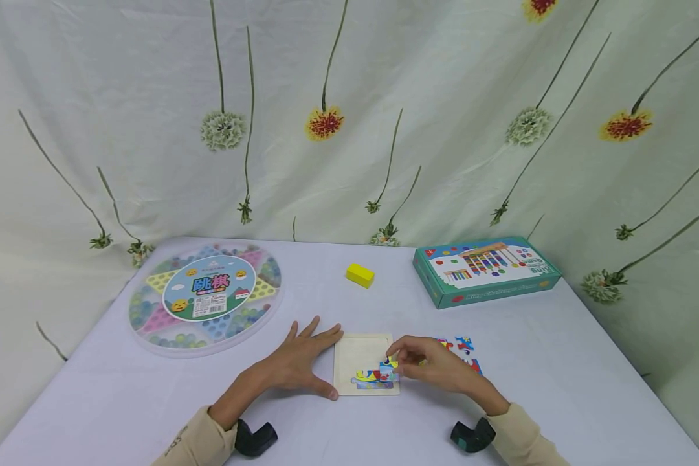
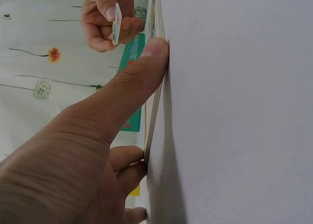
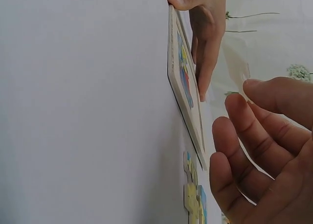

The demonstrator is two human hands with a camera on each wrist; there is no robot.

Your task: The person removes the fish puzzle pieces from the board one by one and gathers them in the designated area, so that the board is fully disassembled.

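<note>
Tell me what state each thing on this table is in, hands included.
Puzzle tray: flat, partly filled
Left hand: spread, touching the tray
Puzzle piece: pinched, held up
Right hand: pinching that piece
Loose pieces: lying beside the tray, unplaced
Green box: closed, lying flat
Round game set: flat, face up
Yellow block: lying down

Head view high, facing forward-down; wrist views low, close, facing inward, sharing board [image 1: 349, 349].

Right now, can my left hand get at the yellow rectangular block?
Probably yes: your left hand only rests against the left edge of the wooden puzzle tray, and nothing appears to stand between that hand and the yellow rectangular block.
</note>
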